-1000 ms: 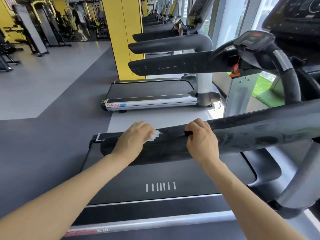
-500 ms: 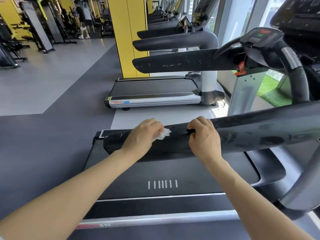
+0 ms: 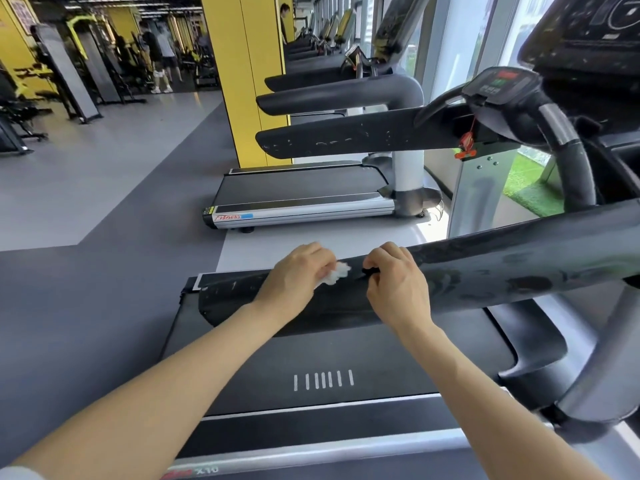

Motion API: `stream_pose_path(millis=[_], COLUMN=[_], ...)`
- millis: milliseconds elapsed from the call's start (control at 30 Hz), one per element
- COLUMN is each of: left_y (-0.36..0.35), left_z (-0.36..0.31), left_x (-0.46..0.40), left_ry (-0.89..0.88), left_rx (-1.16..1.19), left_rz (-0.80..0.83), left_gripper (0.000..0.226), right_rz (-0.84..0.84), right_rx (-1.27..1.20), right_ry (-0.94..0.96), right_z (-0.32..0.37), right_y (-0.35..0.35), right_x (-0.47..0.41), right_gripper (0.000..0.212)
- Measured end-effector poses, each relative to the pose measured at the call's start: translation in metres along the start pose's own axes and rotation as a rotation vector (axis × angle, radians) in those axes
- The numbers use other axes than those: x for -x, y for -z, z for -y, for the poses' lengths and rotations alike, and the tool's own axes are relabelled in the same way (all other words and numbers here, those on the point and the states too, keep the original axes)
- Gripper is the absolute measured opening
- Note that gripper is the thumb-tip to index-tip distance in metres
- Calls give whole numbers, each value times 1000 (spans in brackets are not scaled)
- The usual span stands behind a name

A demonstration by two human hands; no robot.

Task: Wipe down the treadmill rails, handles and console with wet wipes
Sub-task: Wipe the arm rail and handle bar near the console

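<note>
item: treadmill side rail (image 3: 485, 271), black padded, running from centre of the frame out to the right edge; scuffed and flaked near its free end at centre left.

item: wet wipe (image 3: 336, 273), white, crumpled small; sits on top of the rail at frame centre, only a tuft showing past the knuckles.

item: left hand (image 3: 294, 278), fingers curled over the wipe, pressing it onto the rail.

item: right hand (image 3: 398, 289), just beside the left, fingers curled and gripping the rail's top edge; what the fingertips pinch there is too dark to tell.

item: console (image 3: 498, 83), small panel at upper right, well apart from both hands; looks untouched as yet.

item: curved handle (image 3: 568, 147), right of frame, also well apart from the hands.

risks, judged:
- wipe bunched so tight that little of it meets the rail; streaks or missed strips likely.
- worn covering may shed flakes or snag and tear the wipe under hard rubbing.
- hands so close could collide and stall the stroke.
- wipe slipping off the rounded top onto the belt (image 3: 346, 358) below.
- a dirtied wipe carried to the console would smear it.
</note>
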State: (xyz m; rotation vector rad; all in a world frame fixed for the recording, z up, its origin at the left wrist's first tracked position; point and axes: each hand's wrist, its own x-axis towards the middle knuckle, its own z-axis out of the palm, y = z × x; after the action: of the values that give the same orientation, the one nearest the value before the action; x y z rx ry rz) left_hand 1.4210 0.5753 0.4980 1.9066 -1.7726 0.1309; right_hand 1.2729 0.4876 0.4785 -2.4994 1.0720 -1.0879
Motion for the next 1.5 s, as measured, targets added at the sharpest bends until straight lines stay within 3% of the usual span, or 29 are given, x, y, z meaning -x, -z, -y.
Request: stream_pose_path(millis=[233,433,567,700,967,1200,1500], left_y=[18,-15,2,19,-17,10,-27], left_z=[26,-16,11,29,-24,21,-37], left_x=[34,-7,15,35,-8,37,-31], left_ry=[112,3,-77,-61,-184,-109,-106], left_rx=[12,35,-66,-118,-78,-152,-70], left_rz=[-68,-77,5,-18,-33,-29,-43], left_gripper=[8,6,15,14,9,25,16], right_rz=[-40,-25,5,16,79,25,43], right_rx=[2,-12,-25,-34,-32,-50,-37], right_ry=[1,5,5,-29,-44,-79,-95], right_z=[2,0,-2,-3,-6,-16,-24], right_y=[-3,-2,1,5,13,22,28], right_x=[1,0,2,3,2,6,6], right_gripper=[26,25,28,30,28,30,31])
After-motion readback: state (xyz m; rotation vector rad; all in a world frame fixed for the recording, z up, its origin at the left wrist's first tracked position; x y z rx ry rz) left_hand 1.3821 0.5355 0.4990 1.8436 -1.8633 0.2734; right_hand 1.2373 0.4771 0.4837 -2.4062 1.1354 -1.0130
